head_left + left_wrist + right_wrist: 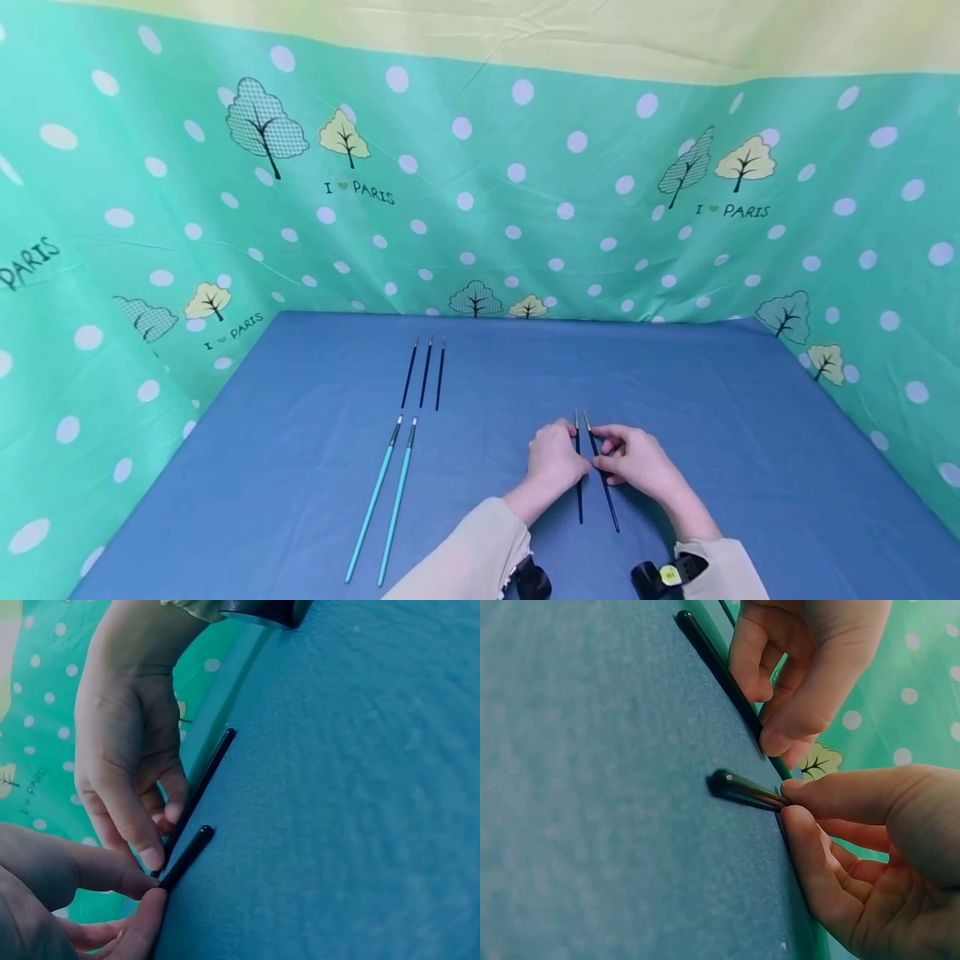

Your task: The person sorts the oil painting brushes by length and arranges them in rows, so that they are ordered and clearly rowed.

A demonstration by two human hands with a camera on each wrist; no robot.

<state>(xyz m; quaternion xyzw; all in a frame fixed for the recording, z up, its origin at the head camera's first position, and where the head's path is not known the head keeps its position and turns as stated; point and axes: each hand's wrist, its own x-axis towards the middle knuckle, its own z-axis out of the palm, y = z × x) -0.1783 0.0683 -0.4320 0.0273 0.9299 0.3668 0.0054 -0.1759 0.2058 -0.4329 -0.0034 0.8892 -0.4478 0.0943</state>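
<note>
On the blue cloth, my left hand (555, 457) pinches a slim black paintbrush (580, 500) between thumb and fingers. Just right of it, my right hand (641, 461) grips a second black paintbrush (611, 504), which slants slightly. Both brushes point their bristles away from me, and their tips lie close together. The left wrist view shows the left brush's rounded handle end (202, 836) beyond my left fingertips. From the right wrist, the other handle end (731, 784) sticks out past my right thumb and finger. My fingers hide the middle of both brushes.
Three short dark paintbrushes (427, 371) lie side by side toward the back left. Nearer, two longer turquoise-handled paintbrushes (397, 500) lie roughly parallel. A green dotted curtain (465, 200) hangs behind the blue-covered table (300, 467) and along its sides.
</note>
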